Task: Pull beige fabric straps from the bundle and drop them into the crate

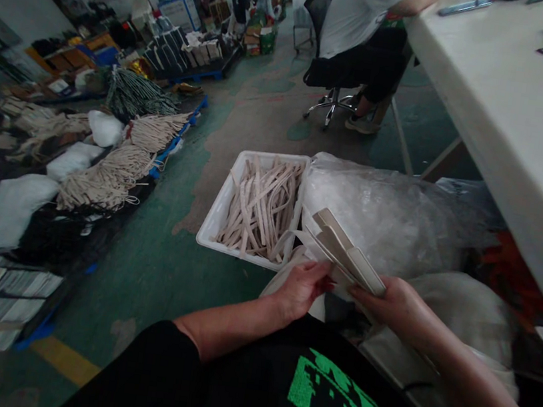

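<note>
My right hand [391, 304] is closed around a small stack of flat beige strips [346, 249] that point up and away from me. My left hand [301, 287] grips the near end of the same stack from the left, fingers curled on it. Just beyond the hands a white plastic tray [224, 200] on the floor holds several loose beige strips [264, 206]. A clear plastic bag [381, 212] of pale material lies to the right of the tray.
A white table [515, 123] runs along the right. A person in a white shirt [359, 14] sits on an office chair at its far end. Bundles of cord and white sacks [105, 166] lie on pallets at the left. Green floor lies between.
</note>
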Demonstrator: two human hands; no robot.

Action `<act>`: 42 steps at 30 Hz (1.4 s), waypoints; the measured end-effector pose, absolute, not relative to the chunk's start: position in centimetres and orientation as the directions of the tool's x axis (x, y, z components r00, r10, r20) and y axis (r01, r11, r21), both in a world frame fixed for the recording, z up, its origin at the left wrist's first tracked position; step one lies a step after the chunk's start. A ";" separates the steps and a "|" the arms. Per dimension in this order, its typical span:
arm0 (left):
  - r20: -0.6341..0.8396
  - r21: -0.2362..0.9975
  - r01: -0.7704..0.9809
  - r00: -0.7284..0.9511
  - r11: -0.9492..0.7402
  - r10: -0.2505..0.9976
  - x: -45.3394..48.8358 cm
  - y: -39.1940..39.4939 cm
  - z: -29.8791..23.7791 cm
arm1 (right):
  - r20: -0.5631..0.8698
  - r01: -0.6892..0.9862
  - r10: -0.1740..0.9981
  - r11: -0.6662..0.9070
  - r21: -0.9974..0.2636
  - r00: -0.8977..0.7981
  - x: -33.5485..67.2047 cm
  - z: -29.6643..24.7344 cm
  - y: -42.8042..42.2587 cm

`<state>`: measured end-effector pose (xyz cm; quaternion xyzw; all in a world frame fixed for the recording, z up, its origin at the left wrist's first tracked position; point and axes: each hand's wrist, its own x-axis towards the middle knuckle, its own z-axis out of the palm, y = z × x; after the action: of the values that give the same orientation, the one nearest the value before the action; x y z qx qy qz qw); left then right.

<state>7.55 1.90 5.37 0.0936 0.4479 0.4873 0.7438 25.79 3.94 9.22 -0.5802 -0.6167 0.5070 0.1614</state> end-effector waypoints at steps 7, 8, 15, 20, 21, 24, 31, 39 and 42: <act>-0.540 0.602 -0.599 0.182 0.528 0.822 8.7 0.8 5.3 | -0.395 0.443 0.888 -0.264 -0.857 -0.234 25.0 8.5 4.1; -0.531 0.600 -0.605 0.189 0.524 0.826 8.7 0.7 5.3 | -0.403 0.435 0.888 -0.279 -0.856 -0.223 25.0 8.6 4.1; -0.624 0.350 -0.817 0.161 0.459 0.764 4.5 6.0 5.1 | -0.483 0.363 0.818 -0.367 -0.856 -0.312 26.6 10.5 2.8; -0.647 0.536 -0.844 -0.389 0.029 0.656 -5.5 12.6 6.8 | -0.534 0.390 0.758 -0.394 -0.832 -0.373 29.1 8.9 1.1; -0.625 0.576 -0.817 -0.454 -0.017 0.635 -7.4 13.5 7.5 | -0.545 0.395 0.749 -0.402 -0.826 -0.377 29.4 8.3 1.0; -0.523 0.661 -0.740 -0.573 -0.124 0.631 -10.5 14.4 9.6 | -0.560 0.378 0.747 -0.432 -0.819 -0.360 29.2 7.2 1.2; -0.099 0.985 -0.155 -0.151 0.075 0.984 -4.0 9.5 9.0 | -0.496 0.117 0.838 -0.483 -0.868 -0.227 27.9 10.1 2.9; -0.152 0.960 0.280 0.481 0.013 0.863 3.4 5.4 5.9 | -0.478 -0.086 0.856 -0.501 -0.861 -0.196 27.9 10.5 2.1; -0.188 0.952 0.305 0.487 0.035 0.853 3.6 5.3 5.5 | -0.473 -0.171 0.862 -0.502 -0.848 -0.182 28.4 10.9 1.8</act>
<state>3.64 5.34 5.50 0.6508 0.4447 0.2424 0.5657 28.43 1.75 10.88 -0.5200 -0.3322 0.6931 0.3727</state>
